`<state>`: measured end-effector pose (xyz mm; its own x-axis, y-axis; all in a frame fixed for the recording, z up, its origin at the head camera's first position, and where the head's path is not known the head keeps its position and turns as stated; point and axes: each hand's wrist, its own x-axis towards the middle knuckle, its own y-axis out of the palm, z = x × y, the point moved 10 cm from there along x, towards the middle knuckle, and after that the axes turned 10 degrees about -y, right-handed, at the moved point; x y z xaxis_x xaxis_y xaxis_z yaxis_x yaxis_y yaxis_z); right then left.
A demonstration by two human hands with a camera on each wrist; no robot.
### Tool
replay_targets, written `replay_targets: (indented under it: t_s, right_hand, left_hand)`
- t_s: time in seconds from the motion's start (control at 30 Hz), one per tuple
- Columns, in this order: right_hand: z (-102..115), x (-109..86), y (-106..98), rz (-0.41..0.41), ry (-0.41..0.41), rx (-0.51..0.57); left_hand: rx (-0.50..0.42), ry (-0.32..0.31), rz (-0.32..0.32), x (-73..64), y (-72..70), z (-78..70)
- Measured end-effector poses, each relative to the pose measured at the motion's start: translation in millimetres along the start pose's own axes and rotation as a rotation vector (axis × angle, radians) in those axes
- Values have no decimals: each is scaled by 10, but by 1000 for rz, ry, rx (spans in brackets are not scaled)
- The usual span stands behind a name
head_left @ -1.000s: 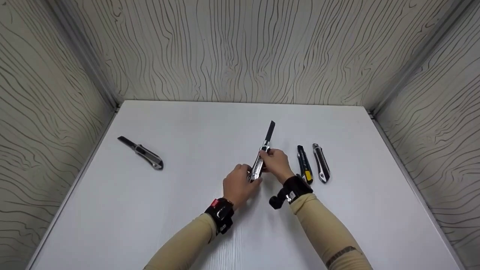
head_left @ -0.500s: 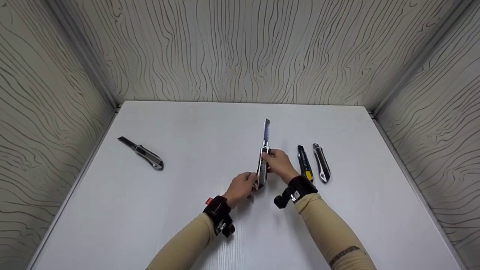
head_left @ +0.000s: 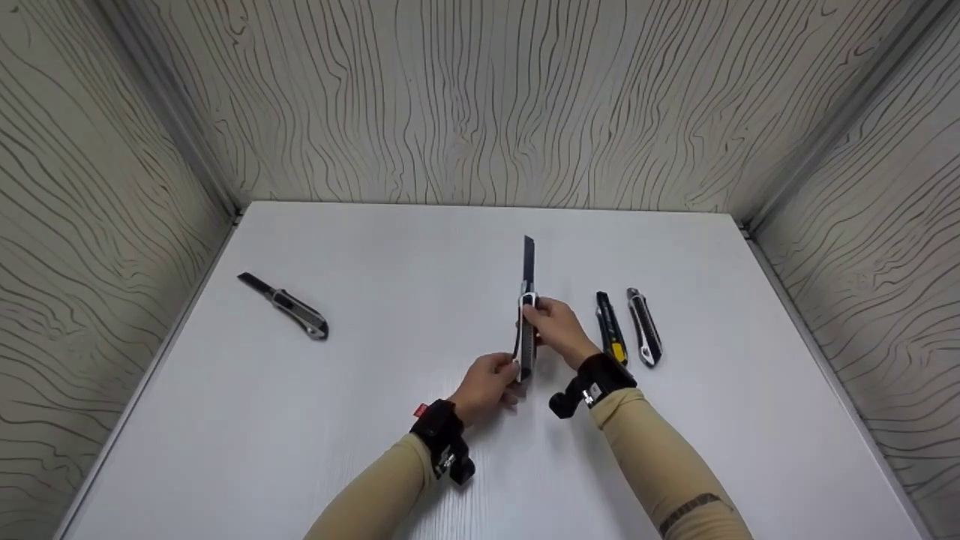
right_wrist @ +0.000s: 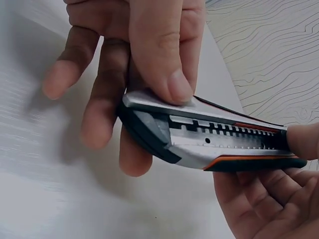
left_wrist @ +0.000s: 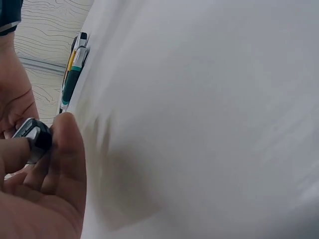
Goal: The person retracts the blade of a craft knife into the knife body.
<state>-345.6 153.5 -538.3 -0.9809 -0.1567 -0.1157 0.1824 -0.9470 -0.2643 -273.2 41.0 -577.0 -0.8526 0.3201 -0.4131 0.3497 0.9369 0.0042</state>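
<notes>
A silver and dark snap-off utility knife [head_left: 528,346] is held above the white table, its long blade [head_left: 529,259] extended and pointing toward the back. My right hand [head_left: 559,328] grips the front of the handle, with the thumb over the slider. At the butt end, my left hand [head_left: 484,388] pinches the handle between thumb and fingers. Orange trim and a toothed slot show along the knife [right_wrist: 199,134] in the right wrist view. Only the dark butt of the knife [left_wrist: 42,139] shows clearly in the left wrist view.
Right of my hands lie a black and yellow utility knife [head_left: 610,330] and a silver and dark one [head_left: 646,330], no blade seen extended on either. Another utility knife [head_left: 298,312] lies far left with its blade out. Wood-grain panels [head_left: 480,105] border the white table [head_left: 405,255].
The held knife has turned so its blade points more directly toward the back, swinging slightly left. My left hand has shifted down to the handle's butt end, while the right keeps its grip.
</notes>
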Motion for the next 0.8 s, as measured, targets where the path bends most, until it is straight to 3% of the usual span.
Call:
replay_targets:
  t_s: [0.27,0.57,0.8]
  right_hand:
    - [-24,12,40,-13,27,77]
    - [-79,36,117,-28,69,152]
    - [-67,52,137,-40,35,166]
  left_hand:
    - [13,23,-66,-26,-28,-5]
    - [25,43,-64,-31,-16,17]
    - [-7,35,-53,-30,-2,50]
